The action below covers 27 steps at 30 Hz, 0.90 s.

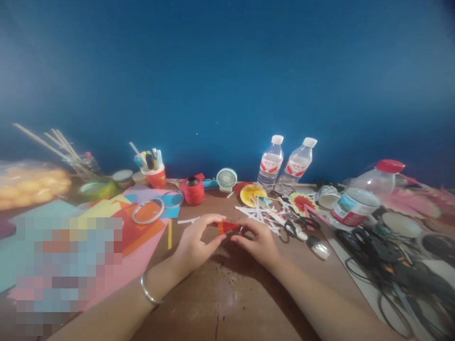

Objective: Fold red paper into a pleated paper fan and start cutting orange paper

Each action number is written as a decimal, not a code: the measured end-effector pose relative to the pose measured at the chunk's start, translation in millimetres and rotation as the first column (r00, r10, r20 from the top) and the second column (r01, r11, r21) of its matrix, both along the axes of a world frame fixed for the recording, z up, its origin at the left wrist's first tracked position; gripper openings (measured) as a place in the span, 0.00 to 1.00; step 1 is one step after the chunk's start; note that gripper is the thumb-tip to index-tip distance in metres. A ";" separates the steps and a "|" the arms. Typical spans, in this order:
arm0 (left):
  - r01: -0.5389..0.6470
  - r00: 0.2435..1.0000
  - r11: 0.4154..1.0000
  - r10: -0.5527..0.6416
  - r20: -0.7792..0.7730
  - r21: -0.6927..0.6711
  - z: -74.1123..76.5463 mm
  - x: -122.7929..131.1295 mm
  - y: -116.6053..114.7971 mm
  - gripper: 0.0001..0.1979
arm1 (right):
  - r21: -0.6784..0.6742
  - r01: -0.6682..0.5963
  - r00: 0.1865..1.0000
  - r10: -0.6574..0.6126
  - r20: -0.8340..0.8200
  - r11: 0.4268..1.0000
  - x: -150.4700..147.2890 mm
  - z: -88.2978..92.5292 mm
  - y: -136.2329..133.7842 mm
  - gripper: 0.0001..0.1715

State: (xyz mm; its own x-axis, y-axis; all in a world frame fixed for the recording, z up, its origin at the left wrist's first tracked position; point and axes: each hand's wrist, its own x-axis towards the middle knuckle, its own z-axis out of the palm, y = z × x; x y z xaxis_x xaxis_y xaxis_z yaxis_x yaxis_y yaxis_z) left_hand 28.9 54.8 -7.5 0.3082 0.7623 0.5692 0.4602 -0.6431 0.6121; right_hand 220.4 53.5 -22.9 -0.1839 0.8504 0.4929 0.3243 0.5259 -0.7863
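Both hands are pinching a small pleated red paper (227, 227) above the middle of the tabletop (227, 293): the left hand (194, 246) is closing thumb and fingers on its left end, the right hand (258, 241) on its right. White paper strips (261, 215) and scissors (296, 227) are lying just beyond, toward the far edge.

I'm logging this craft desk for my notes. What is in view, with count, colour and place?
pleated paper strip: 1, red-orange, between both hands
clear plastic water bottles: 2, red labels, back centre
small desk fan: 1, white, back centre
red paper cup of pens: 1, back left
red ribbon spool: 1, back centre-left
clear tape rings: 2, on coloured paper sheets, left
black-handled scissors: 1, right of the hands
brown wooden table: 1
left hand: 1, pinching the strip
right hand: 1, pinching the strip
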 end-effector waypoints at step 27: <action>-0.051 0.893 0.986 -0.027 -0.449 -0.160 -0.4 6.7 6.4 0.06 | -0.198 0.052 0.936 0.021 0.352 0.979 -10.1 -7.0 5.1 0.05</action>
State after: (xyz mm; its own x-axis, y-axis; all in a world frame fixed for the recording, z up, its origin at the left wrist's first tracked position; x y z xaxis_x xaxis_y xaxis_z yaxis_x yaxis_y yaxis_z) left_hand 35.6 61.2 -7.9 0.4907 0.8375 0.2404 0.7171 -0.5449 0.4346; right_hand 210.3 58.6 -29.9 -0.2995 0.9290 0.2175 0.6056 0.3613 -0.7090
